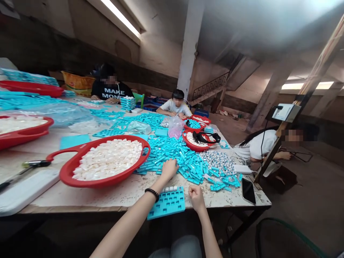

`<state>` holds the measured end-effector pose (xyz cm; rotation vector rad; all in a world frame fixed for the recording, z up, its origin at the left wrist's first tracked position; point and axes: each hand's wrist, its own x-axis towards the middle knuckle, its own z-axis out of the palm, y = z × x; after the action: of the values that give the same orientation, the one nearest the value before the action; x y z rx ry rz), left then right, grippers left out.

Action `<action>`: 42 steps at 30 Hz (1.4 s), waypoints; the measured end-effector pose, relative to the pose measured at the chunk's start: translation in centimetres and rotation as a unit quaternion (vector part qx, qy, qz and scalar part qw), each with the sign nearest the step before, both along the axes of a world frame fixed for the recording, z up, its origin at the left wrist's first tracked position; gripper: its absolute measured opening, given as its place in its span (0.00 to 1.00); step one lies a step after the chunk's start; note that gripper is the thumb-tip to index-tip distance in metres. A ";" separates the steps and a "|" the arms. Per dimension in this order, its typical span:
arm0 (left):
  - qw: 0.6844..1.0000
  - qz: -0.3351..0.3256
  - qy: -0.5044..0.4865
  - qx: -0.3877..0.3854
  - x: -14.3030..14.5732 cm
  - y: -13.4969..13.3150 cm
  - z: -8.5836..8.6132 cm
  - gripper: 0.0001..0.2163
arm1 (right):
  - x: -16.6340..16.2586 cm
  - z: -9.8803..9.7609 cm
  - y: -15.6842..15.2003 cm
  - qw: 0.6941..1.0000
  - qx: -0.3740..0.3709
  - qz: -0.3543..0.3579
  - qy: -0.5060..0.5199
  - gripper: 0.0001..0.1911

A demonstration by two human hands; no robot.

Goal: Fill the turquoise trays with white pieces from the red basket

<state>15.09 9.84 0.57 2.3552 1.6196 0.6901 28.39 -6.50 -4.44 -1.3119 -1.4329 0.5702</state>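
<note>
My left hand (168,169) reaches forward, palm down, onto a heap of small turquoise plastic pieces (177,156); its fingers curl into the pile and what they grip is hidden. A black bead bracelet sits on that wrist. My right hand (195,194) is closed in a loose fist at the table's front edge, just right of a turquoise slotted tray (166,204) whose top row holds a few white pieces. What the fist holds is hidden. A red oval basin (103,161) full of white pieces lies to the left.
Three other people sit around the long table (129,195). More red basins (197,140), turquoise trays, a pile of silvery pieces (218,160), a black phone (248,190), a white board (24,191) and a pen (34,164) lie on it. A post (292,118) stands right.
</note>
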 end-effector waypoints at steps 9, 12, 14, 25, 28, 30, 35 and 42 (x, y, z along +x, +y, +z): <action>0.999 -0.025 -0.024 0.010 -1.4 -0.6 0.1 0.08 | -0.3 0.3 0.1 1.000 0.012 -0.017 -0.007 0.06; 0.998 -0.055 -0.024 0.029 -1.9 -1.2 0.3 0.09 | -0.4 0.4 0.1 1.000 0.019 -0.016 -0.005 0.06; 0.996 -0.073 -0.022 0.043 -2.2 -1.5 0.5 0.09 | -0.3 0.3 0.1 1.000 0.019 -0.012 -0.002 0.06; 0.966 -0.235 -0.071 0.084 -3.3 -6.4 1.3 0.07 | 0.3 0.7 0.1 0.996 0.025 -0.027 0.076 0.06; 0.941 -0.308 -0.123 0.069 -3.3 -8.4 0.4 0.06 | 0.4 1.1 0.1 0.993 0.027 -0.020 0.110 0.08; 0.927 -0.336 -0.154 0.057 -3.2 -9.2 0.0 0.05 | 0.3 1.3 0.0 0.992 0.030 0.005 0.126 0.13; 0.923 -0.336 -0.184 0.045 -3.0 -9.7 0.0 0.04 | 0.2 1.1 0.0 0.984 0.021 0.049 0.167 0.16; 0.932 -0.324 -0.163 0.013 -4.4 -9.9 -0.1 0.12 | 0.8 0.6 0.1 0.984 -0.001 0.053 0.171 0.19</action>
<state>10.66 -0.02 0.47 2.4075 0.6341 0.8782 29.18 -6.40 -3.82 -1.0818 -1.2195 0.8254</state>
